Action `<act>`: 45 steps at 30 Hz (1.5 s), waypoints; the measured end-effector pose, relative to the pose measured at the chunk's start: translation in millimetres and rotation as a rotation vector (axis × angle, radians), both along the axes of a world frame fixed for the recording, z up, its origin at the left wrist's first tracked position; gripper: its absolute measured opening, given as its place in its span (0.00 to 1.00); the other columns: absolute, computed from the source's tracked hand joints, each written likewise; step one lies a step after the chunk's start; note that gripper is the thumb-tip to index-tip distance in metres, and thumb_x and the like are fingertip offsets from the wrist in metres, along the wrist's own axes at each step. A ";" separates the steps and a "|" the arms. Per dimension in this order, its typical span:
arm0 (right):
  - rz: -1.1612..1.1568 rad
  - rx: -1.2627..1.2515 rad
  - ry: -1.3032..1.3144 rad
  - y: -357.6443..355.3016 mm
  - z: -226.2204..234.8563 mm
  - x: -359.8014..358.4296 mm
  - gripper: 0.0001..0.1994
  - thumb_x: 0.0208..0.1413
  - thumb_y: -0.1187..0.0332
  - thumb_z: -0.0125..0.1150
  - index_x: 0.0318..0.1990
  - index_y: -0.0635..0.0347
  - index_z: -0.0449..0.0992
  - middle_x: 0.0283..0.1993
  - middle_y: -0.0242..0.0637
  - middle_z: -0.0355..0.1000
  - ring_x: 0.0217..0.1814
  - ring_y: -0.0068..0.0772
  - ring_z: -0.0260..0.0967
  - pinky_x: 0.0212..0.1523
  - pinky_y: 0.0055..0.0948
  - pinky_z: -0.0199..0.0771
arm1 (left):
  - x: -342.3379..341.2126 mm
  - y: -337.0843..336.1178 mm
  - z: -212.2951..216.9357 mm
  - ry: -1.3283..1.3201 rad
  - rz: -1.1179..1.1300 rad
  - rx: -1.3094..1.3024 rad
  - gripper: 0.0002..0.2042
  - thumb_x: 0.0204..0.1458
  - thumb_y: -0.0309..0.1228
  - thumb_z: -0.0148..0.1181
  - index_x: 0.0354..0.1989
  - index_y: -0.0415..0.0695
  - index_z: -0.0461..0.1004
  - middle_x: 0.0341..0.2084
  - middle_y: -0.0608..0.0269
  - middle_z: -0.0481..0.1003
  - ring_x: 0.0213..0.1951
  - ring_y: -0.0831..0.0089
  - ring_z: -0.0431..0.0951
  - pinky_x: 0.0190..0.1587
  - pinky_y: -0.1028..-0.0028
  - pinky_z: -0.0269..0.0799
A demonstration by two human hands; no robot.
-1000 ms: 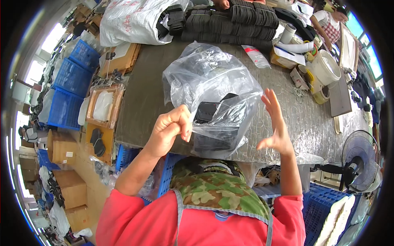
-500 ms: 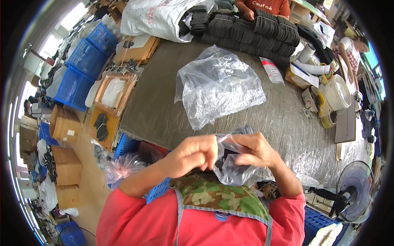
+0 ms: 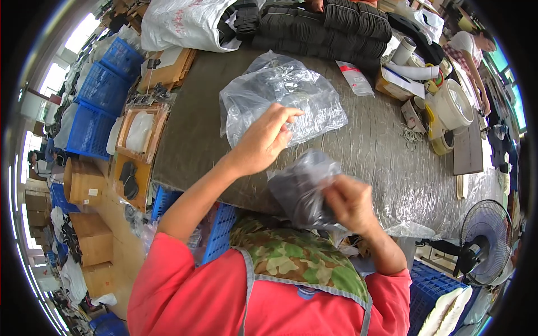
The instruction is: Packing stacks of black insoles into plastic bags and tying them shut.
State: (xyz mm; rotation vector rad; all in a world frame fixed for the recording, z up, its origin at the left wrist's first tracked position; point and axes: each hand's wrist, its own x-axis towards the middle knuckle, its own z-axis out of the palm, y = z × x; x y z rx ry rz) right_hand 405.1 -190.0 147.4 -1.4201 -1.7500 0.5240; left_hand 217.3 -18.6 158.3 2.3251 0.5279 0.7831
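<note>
Tbh I'd grip the dark bag (image 3: 297, 179) snugly at the table's (image 3: 190, 120) 6 o'clock edge, right hand (image 3: 353, 204) bunched on its 4 o'clock side, half-curled, seemingly empty left hand (image 3: 260, 140) loose at its 11.

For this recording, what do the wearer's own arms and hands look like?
The plain coral-red fabric short sleeves end near the elbows, leaving the forearms uncovered. The left hand and right hand are gloveless, and no watch or bracelet shows at either wrist. No cables or markings are visible on the arms.
</note>
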 end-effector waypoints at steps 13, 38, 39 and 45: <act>-0.683 -0.087 0.938 -22.5 -136.9 176.6 0.09 0.59 0.67 0.55 0.42 0.59 0.77 0.40 0.24 0.73 0.43 0.16 0.66 0.49 0.21 0.62 | -9.0 13.2 -71.1 0.824 0.012 0.750 0.18 0.48 0.29 0.53 0.50 0.46 0.73 0.67 0.49 0.49 0.68 0.59 0.48 0.66 0.52 0.42; -0.117 0.061 0.610 -11.8 58.9 43.9 0.06 0.55 0.71 0.48 0.26 0.59 0.63 0.24 0.27 0.58 0.22 0.13 0.46 0.21 0.19 0.44 | -69.2 29.5 40.6 0.623 0.597 0.607 0.34 0.43 0.17 0.52 0.63 0.43 0.55 0.52 0.50 0.62 0.48 0.52 0.68 0.46 0.59 0.68; -0.176 0.093 0.603 -13.6 70.9 46.7 0.06 0.53 0.70 0.47 0.26 0.59 0.63 0.24 0.27 0.58 0.22 0.13 0.47 0.21 0.18 0.44 | -70.6 25.5 35.7 0.561 0.623 0.512 0.36 0.44 0.17 0.51 0.66 0.45 0.51 0.53 0.49 0.61 0.48 0.49 0.69 0.45 0.56 0.70; -0.511 0.409 1.123 -19.0 126.5 52.9 0.20 0.52 0.66 0.47 0.50 0.68 0.68 0.44 0.45 0.71 0.41 0.34 0.73 0.42 0.30 0.75 | -54.8 19.7 -15.5 -0.134 0.355 -0.052 0.43 0.40 0.08 0.42 0.69 0.49 0.45 0.59 0.47 0.55 0.61 0.52 0.58 0.55 0.71 0.62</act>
